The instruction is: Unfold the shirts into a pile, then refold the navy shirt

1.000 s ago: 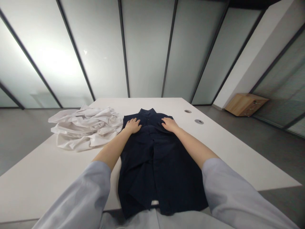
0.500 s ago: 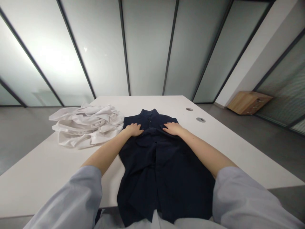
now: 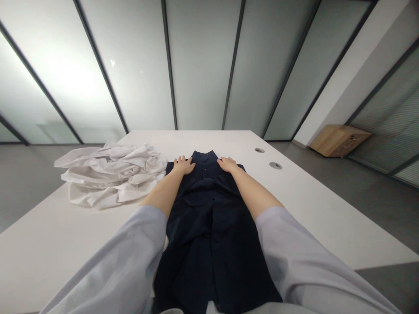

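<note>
A dark navy button-front shirt point(image 3: 209, 218) lies face up and lengthwise on the white table point(image 3: 59, 235), its stand collar pointing away from me. My left hand point(image 3: 183, 165) rests flat on the shirt's shoulder area, left of the collar. My right hand point(image 3: 228, 164) lies flat on the opposite shoulder, and neither hand grips the cloth. My pale blue sleeves cover the shirt's lower part in places. A crumpled white garment point(image 3: 111, 175) lies in a heap to the left, just beside the navy shirt and near my left hand.
Two round metal grommets point(image 3: 259, 150) point(image 3: 275, 165) are set in the table's far right area. Beyond the table's edges is a grey floor. A low wooden cabinet point(image 3: 338, 140) stands at the right, and frosted glass walls run behind.
Both hands have slid forward along the navy shirt, from its chest up to the shoulders beside the collar. My arms are stretched further out, and the white heap has not visibly changed.
</note>
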Tool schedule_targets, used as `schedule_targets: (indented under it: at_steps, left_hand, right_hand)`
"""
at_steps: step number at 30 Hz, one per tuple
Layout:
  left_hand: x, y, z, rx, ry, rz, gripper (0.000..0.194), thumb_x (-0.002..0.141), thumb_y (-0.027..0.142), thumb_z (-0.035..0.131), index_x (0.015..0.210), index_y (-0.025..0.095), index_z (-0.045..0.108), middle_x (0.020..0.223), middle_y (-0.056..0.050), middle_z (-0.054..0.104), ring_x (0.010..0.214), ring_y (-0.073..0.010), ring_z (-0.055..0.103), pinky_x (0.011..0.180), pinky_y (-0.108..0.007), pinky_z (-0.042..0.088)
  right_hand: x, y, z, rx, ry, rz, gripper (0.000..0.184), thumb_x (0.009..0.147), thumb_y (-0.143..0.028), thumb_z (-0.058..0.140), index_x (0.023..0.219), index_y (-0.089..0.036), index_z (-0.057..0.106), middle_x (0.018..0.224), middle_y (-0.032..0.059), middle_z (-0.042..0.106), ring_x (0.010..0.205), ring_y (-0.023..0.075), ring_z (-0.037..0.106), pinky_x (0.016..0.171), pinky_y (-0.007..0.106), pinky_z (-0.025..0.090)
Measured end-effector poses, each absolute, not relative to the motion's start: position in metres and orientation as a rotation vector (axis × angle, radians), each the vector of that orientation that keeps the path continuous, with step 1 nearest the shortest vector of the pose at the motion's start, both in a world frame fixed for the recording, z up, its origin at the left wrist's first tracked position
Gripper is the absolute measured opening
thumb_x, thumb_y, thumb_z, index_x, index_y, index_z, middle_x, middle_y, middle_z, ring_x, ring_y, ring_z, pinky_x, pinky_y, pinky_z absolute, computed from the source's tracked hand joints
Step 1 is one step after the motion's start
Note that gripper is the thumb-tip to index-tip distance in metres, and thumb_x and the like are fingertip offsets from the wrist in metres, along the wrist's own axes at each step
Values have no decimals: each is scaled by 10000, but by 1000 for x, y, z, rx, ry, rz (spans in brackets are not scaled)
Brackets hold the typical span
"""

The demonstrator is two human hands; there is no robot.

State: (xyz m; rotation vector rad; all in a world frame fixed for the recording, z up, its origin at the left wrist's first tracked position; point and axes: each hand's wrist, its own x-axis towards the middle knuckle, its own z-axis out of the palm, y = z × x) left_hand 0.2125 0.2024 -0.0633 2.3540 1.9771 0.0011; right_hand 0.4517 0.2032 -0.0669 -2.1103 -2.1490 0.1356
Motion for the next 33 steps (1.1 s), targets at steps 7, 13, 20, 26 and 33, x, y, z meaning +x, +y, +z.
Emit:
schedule_targets:
  at_steps: [7,13,20,26,33]
  left_hand:
    - [221,208,-67,2317,2146,250,593,865,355,442,1406,114,414,1379,-179,525,1317,-307,430,1140,-458,203]
    - [221,218,-40,2029,2131,232,386,786,334,545,1131,190,640,1194,-124,649,1181,-306,546,1017,-430,373]
    - [189,197,-47,2811,1847,167,344,793,284,552,1110,181,636,1204,-141,590,1187,-305,481,994,-422,374]
    - [173,189,-48,2822,1696,104,405,839,376,464,1151,185,637,1254,-117,581,1195,-287,482,1006,-408,378]
    - [200,174,-71,2357,1909,-117,775,876,689,198,1520,264,268,1573,-115,266,1407,-412,249,1073,-615,240]
  right_hand:
    - [448,202,-64,-2105,-2098,-42,425,913,-291,423,1266,-113,580,1309,181,561,1202,312,485,978,415,393]
    - [449,200,-52,-2068,-2050,-58,373,858,-214,484,1201,-177,627,1246,129,595,1148,294,491,938,381,396]
    - [461,183,-56,-1960,-2194,-315,330,855,-112,441,1118,-160,633,1187,150,600,1144,300,464,956,406,357]
    - [471,181,-58,-1883,-2309,-154,361,897,-234,427,1202,-196,616,1306,120,556,1211,281,451,1015,395,337]
    - [446,165,-87,-2066,-2309,242,769,907,-691,197,1517,-231,284,1588,108,209,1443,336,165,1131,497,165]
